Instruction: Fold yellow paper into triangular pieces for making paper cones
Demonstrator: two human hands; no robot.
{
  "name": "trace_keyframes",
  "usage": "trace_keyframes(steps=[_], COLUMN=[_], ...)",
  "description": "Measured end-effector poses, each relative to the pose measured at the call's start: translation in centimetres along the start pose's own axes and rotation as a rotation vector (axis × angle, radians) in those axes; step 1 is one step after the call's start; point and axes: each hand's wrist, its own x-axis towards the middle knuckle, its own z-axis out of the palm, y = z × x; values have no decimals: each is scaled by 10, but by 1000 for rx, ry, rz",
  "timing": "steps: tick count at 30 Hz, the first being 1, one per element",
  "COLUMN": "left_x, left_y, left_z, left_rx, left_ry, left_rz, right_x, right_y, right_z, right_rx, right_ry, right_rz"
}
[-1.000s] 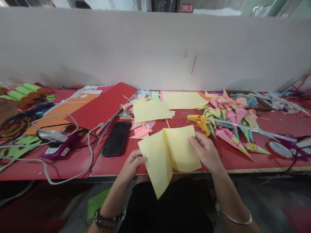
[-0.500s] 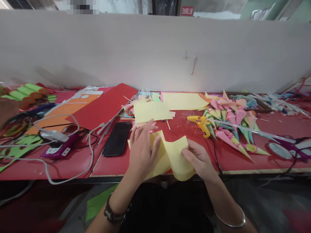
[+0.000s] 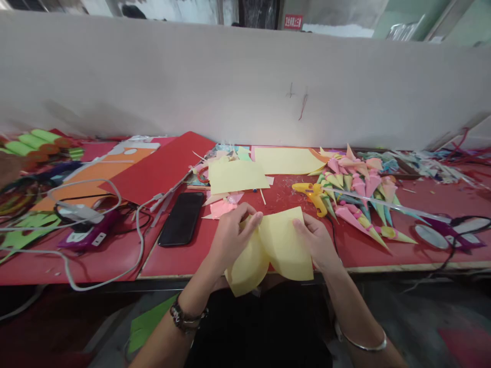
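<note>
A sheet of yellow paper (image 3: 287, 244), bent into two curved lobes, is held up at the table's front edge. My left hand (image 3: 237, 232) pinches its left part between thumb and fingers. The thumb of my right hand (image 3: 316, 239) presses on the upper right corner, with the fingers behind the paper. Beyond my hands, another yellow sheet (image 3: 238, 176) lies over paper scraps. A yellow glue gun (image 3: 312, 194) rests on the table behind my right hand. The black phone (image 3: 181, 219) lies left of my left hand.
Pastel paper cones (image 3: 360, 191) are heaped at the right. Red card (image 3: 161, 166), orange card (image 3: 103, 171) and a purple power strip (image 3: 90, 232) with looping white cables lie at the left. A low white partition (image 3: 245, 82) stands behind the table (image 3: 172, 263).
My left hand has closed on the paper's left part from a spread pose above it. The paper has been turned and lifted, and its right part now lies flatter toward the camera.
</note>
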Motion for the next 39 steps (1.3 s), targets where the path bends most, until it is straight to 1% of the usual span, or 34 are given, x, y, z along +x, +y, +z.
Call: trace_keyframes(steps=[3, 7, 11, 13, 16, 18, 20, 23, 26, 32, 39], left_x=[3, 6, 8, 10, 16, 19, 21, 22, 21, 20, 21], left_y=[-2, -6, -9, -10, -10, -9, -9, -9, -11, -15, -16], left_z=[-1, -1, -3, -6, -13, -17, -19, -19, -15, -12, -9], left_rx=[59, 91, 117, 149, 215, 286, 375, 449, 421, 293, 197], left_ry=[-18, 52, 67, 106, 152, 155, 149, 150, 179, 233, 254], left_rz=[20, 10, 45, 88, 198, 272, 335, 395, 415, 436, 403], right_x=[1, -1, -2, -1, 1, 4, 7, 10, 10, 9, 13], right_y=[-3, -2, 2, 4, 4, 2, -1, -6, -6, 1, 5], right_z=[3, 8, 12, 13, 14, 12, 10, 6, 6, 8, 12], right_rx=[-91, -109, -98, -96, -99, -107, -144, -224, -272, -322, -377], right_ry=[52, 144, 183, 192, 180, 141, 109, 112, 130, 144, 151], right_rz=[-50, -137, -166, -188, -205, -218, -262, -337, -339, -351, -372])
